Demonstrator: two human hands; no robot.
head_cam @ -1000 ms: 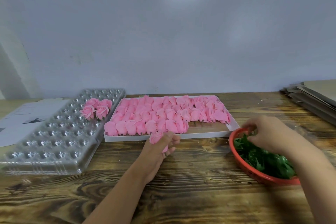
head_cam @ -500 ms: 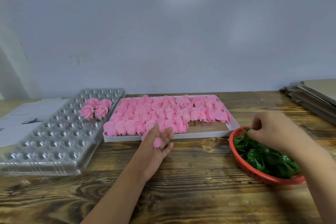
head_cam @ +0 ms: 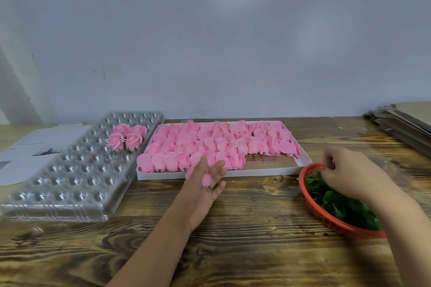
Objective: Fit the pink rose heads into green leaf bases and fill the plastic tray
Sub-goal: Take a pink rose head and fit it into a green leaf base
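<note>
While the left hand (head_cam: 202,190) lies palm-up on the dark-grained wooden table (head_cam: 245,240), I see its fingers curled loosely round one pink fabric rose head (head_cam: 205,179), just in front of the shallow white cardboard box (head_cam: 268,171) of pink rose heads (head_cam: 210,144) lying in rows. At three o'clock from that hand, the right hand (head_cam: 349,172) reaches over the far rim of the round red plastic basket (head_cam: 331,222) into the dark green leaf bases (head_cam: 338,202); its fingers are bent, but motion blur keeps me from telling whether they grip a leaf. At nine o'clock stands the clear plastic tray (head_cam: 65,182) of round cells, with four finished pink roses (head_cam: 127,138) seated together in its far right corner. White printed sheets (head_cam: 28,151) lie beyond the tray at ten o'clock; stacked grey cardboard (head_cam: 403,126) lies at two o'clock.
</note>
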